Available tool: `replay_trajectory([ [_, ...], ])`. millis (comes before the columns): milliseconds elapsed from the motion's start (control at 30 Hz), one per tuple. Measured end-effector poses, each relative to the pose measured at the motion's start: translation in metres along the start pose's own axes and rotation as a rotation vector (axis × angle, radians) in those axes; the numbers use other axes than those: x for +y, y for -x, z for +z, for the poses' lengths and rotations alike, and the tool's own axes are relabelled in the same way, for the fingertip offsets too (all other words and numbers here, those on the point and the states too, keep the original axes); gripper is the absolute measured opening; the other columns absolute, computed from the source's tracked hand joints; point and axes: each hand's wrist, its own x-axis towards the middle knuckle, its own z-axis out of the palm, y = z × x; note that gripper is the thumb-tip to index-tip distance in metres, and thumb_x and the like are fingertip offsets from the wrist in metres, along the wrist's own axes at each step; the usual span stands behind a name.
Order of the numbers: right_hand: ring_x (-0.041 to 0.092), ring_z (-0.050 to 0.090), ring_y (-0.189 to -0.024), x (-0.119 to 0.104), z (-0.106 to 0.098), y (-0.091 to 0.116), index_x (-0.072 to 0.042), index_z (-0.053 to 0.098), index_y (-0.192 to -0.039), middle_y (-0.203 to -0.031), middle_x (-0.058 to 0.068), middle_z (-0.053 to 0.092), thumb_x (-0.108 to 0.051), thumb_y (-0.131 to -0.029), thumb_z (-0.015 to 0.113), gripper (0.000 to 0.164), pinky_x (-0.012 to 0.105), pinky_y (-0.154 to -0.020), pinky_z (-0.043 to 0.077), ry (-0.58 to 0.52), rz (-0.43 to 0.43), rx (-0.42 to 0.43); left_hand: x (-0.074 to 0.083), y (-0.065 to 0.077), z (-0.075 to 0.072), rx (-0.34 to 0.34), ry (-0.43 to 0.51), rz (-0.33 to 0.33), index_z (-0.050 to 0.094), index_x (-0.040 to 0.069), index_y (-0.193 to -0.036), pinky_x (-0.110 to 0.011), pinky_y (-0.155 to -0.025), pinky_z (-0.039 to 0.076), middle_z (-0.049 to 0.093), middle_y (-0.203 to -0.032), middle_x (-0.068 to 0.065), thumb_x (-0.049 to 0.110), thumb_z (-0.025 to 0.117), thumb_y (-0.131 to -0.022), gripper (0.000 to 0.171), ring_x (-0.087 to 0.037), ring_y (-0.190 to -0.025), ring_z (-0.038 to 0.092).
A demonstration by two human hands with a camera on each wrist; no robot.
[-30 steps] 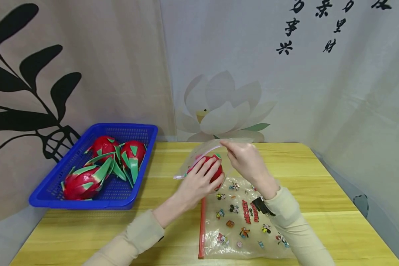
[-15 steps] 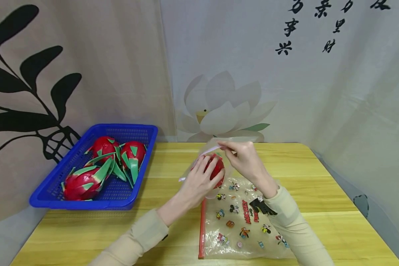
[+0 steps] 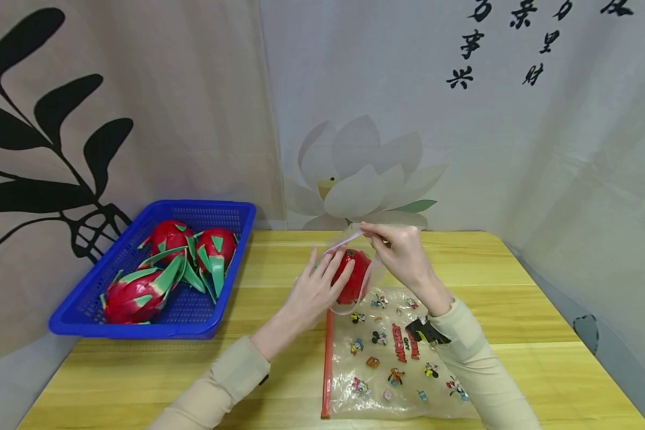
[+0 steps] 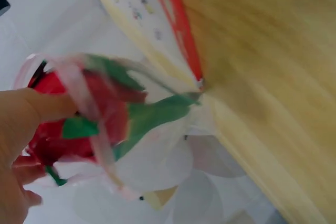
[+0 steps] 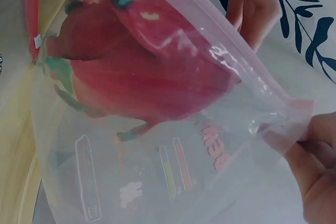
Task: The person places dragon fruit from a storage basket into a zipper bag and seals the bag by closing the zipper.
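A red dragon fruit (image 5: pixel 152 72) with green scales sits inside a clear zip bag (image 5: pixel 142 166) with a pink zip strip. My left hand (image 3: pixel 318 286) holds the fruit at the bag's mouth, fingers spread over its side in the head view. The left wrist view has the thumb across the fruit (image 4: pixel 107 119) and the other fingers beside it. My right hand (image 3: pixel 400 254) pinches a corner of the bag by the zip strip, between thumb and curled fingers. The bag is lifted over the table's far part.
A blue basket (image 3: pixel 140 330) at the left holds three more dragon fruits (image 3: pixel 137 295). Flat on the table (image 3: pixel 516 334) lies another clear bag (image 3: pixel 376 403) with a red zip edge and cartoon prints, partly under the right forearm. A printed curtain (image 3: pixel 489 149) hangs behind.
The zip strip has slid back past more of the fruit, which now shows further inside the bag. My left fingers have straightened and shifted slightly left. The right hand keeps pinching the bag's corner.
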Motion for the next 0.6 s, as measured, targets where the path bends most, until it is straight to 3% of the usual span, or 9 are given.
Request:
replay_trajectory([
  [167,0.016,0.068,-0.061,0.0,0.001,-0.001,0.007,0.072,-0.098,-0.089,0.019,0.074,0.007,-0.083,0.065,0.017,0.024,-0.056,0.056,-0.027,0.01,0.006,0.001,0.002,0.005,0.064,0.031,0.044,0.043,0.006,-0.139,-0.041,-0.113,0.036,0.045,-0.145,-0.018,0.024,0.086,-0.063,0.089,-0.028,-0.133,0.047],
  [367,0.024,0.073,-0.073,-0.004,0.001,-0.004,0.007,0.072,-0.098,-0.087,0.019,0.074,0.008,-0.084,0.062,0.017,0.022,-0.061,0.057,-0.093,0.012,0.025,0.002,-0.007,0.001,0.165,-0.003,0.081,0.048,0.007,-0.134,-0.035,-0.108,0.043,0.052,-0.139,-0.013,0.014,0.068,-0.083,0.055,-0.026,-0.13,0.05],
  [500,0.023,0.073,-0.072,-0.007,-0.001,-0.006,0.005,0.072,-0.097,-0.085,0.018,0.074,0.007,-0.085,0.062,0.016,0.01,-0.053,0.049,-0.114,0.008,0.029,0.002,-0.015,-0.005,0.179,-0.04,0.13,0.05,0.008,-0.133,-0.033,-0.107,0.044,0.054,-0.137,-0.009,0.019,0.056,-0.09,0.044,-0.024,-0.128,0.052],
  [600,0.021,0.072,-0.066,-0.007,-0.001,-0.005,0.005,0.073,-0.097,-0.085,0.018,0.074,0.008,-0.084,0.06,0.018,0.009,-0.047,0.039,-0.121,0.009,0.021,0.002,-0.018,-0.007,0.19,-0.061,0.173,0.054,0.011,-0.13,-0.031,-0.106,0.044,0.055,-0.137,-0.006,0.019,0.053,-0.091,0.04,-0.02,-0.126,0.053],
])
